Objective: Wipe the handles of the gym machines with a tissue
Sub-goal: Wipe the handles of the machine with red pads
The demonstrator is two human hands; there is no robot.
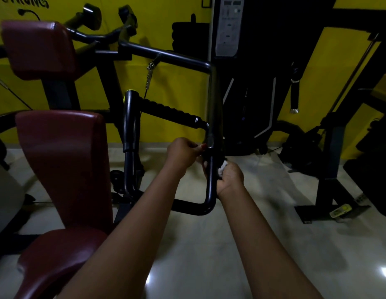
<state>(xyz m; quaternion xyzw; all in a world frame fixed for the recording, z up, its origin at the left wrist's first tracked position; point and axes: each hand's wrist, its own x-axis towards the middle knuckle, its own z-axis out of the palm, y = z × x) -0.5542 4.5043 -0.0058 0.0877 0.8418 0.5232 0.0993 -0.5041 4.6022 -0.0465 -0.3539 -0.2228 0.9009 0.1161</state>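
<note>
Both hands were on the machine's upright black handle [210, 190]. The right hand [229, 178] had its grip curled round the bar, with the white tissue [222, 168] bunched between fingers and metal — only a small wad showed at the top of the fist. Just above it, the left hand [183, 154] held the same bar, its grip closed on it from the other side. A ribbed crossbar [170, 110] ran higher up, and the maroon seat back [64, 165] stood to the left.
</note>
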